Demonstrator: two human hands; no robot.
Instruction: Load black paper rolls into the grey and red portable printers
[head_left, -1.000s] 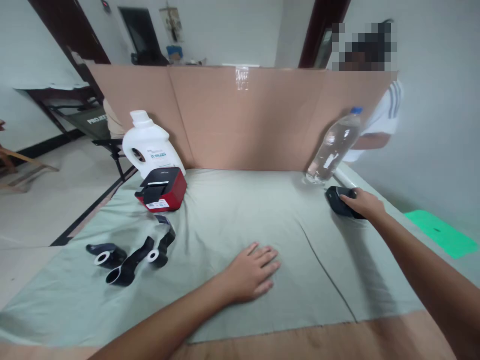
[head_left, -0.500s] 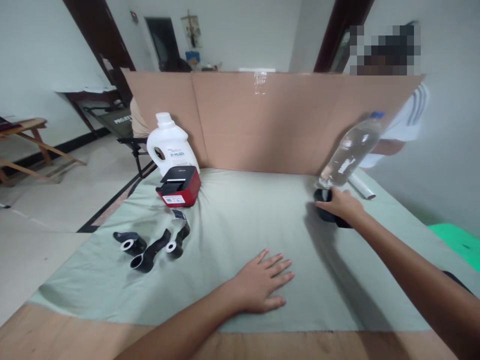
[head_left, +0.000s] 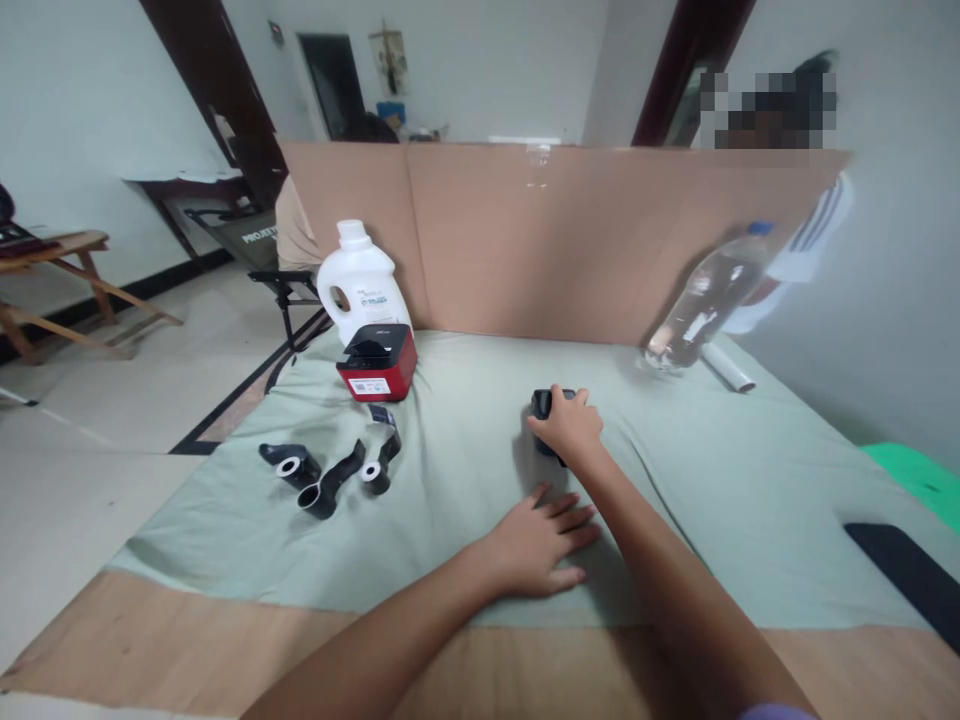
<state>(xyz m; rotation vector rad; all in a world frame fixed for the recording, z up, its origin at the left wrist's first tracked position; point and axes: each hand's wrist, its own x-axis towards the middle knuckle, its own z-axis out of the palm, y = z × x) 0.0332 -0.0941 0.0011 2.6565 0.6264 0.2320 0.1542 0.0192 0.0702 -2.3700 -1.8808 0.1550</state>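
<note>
My left hand (head_left: 536, 545) lies flat on the pale green cloth (head_left: 480, 370), fingers spread and nothing in it. Just beyond it, my right hand (head_left: 574, 425) grips a dark, rounded black object (head_left: 541, 403) from above. The fingers cover most of that object, so its kind does not show. To the left lie three black rolls with loose tails: one with a white core (head_left: 298, 465), a hollow one (head_left: 322, 495) and another with a white core (head_left: 377, 472). Behind them stands a red and black label printer (head_left: 379, 365).
A white jug (head_left: 364, 285) stands behind the printer against a cardboard panel (head_left: 525, 240). At the right, a clear bottle (head_left: 701, 305) leans by a white roll (head_left: 727, 367). A black flat object (head_left: 900, 575) lies at the right edge. A person (head_left: 814, 230) is behind the panel.
My right hand has moved left from beside the bottle to the middle of the cloth, with the black object in it. My left hand stays flat. The view has shifted slightly.
</note>
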